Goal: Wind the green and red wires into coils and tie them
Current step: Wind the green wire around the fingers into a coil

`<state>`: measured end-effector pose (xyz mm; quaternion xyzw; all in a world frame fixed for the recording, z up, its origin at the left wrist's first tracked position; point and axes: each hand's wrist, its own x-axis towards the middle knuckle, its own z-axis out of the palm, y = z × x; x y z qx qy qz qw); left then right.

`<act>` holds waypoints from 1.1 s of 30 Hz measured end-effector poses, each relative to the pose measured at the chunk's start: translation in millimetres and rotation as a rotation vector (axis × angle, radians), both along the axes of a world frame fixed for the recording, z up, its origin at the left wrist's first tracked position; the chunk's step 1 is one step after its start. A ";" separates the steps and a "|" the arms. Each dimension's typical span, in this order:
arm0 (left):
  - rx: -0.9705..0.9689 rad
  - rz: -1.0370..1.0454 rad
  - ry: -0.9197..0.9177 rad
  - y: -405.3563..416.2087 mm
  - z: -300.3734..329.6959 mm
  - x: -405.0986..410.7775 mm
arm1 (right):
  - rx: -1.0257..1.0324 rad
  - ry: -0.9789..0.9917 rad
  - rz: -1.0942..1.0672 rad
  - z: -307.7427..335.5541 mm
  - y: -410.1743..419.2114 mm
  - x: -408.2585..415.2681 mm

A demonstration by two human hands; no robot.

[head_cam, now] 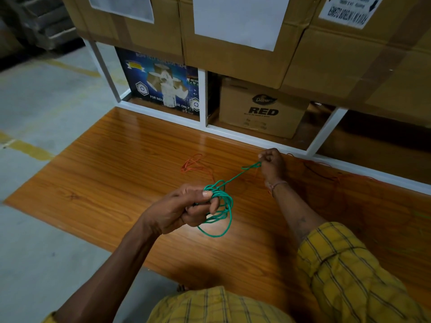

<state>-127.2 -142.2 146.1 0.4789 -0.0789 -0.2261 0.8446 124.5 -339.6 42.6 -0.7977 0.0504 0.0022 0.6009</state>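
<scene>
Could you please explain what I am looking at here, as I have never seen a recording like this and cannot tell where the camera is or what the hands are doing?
There is no machine here: a person wears one camera on the head, looking down at their own bare hands. The left hand grips a bundle of green wire loops. The right hand pulls the wire's free end taut, away from the coil. On the wooden board beyond lies the red wire, loose and not coiled. Behind stands a white rack with cardboard boxes.
</scene>
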 end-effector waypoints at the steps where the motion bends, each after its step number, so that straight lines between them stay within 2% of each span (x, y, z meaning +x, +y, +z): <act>1: -0.004 -0.008 -0.009 1.7 -0.8 -0.9 | -0.002 -0.004 0.000 -0.4 1.0 1.0; 3: -0.008 0.000 -0.025 3.4 -1.5 -0.6 | -0.002 -0.002 -0.003 0.6 3.0 0.9; 6: -0.008 0.123 0.019 9.0 -2.9 7.4 | -0.008 0.010 0.021 9.0 2.1 -3.0; 12: -0.159 0.380 0.119 17.4 -8.5 25.1 | -0.059 0.050 0.309 41.5 -11.3 -16.7; 17: -0.218 0.354 0.115 2.8 -8.8 38.6 | -0.325 0.043 0.564 47.2 -26.3 -26.1; 19: -0.209 0.334 0.111 -4.5 -4.1 45.4 | -0.513 -0.037 0.634 49.1 -27.7 -27.9; 20: -0.204 0.326 0.103 -7.9 -0.9 48.5 | -0.528 -0.088 0.640 53.8 -25.6 -30.2; 21: -0.204 0.321 0.096 -10.7 1.8 51.3 | -0.456 -0.106 0.636 61.9 -22.7 -34.1; 22: -0.208 0.321 0.089 -12.8 3.7 54.2 | -0.295 -0.057 0.631 73.2 -20.0 -40.4; 24: -0.229 0.343 0.083 -15.3 5.7 60.4 | 0.086 0.121 0.682 92.4 -16.5 -53.7; 26: -0.263 0.386 0.104 -15.7 5.1 67.6 | 0.328 0.290 0.789 95.3 -17.4 -62.4; 28: -0.323 0.420 0.121 -17.1 5.4 73.4 | 0.413 0.397 0.848 88.7 -18.4 -71.9; 30: -0.345 0.465 0.094 -20.6 6.6 76.7 | 0.454 0.452 0.820 79.6 -16.3 -82.7; 33: -0.353 0.465 0.029 -27.3 8.7 82.1 | 0.351 0.490 0.839 71.5 -13.4 -101.4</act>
